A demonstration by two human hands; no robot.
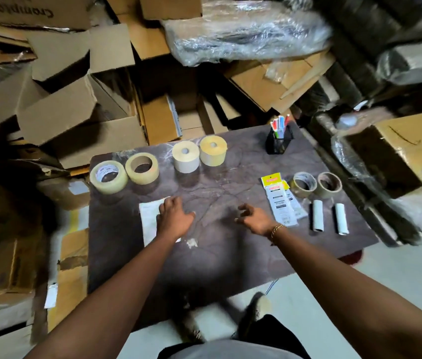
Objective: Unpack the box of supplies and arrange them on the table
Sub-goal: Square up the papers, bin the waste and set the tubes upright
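On the dark marbled table (230, 255), I see my left hand (175, 218) lying flat, fingers spread, on a white paper sheet (149, 216) just nearer me than the two clear tape rolls (124, 172). My right hand (255, 218) hovers empty, fingers loosely curled, beside the yellow-topped packets (278, 200). Beyond them stand two smaller tape rolls (317, 183), two label rolls (199, 156) and a mesh pen holder (279, 143).
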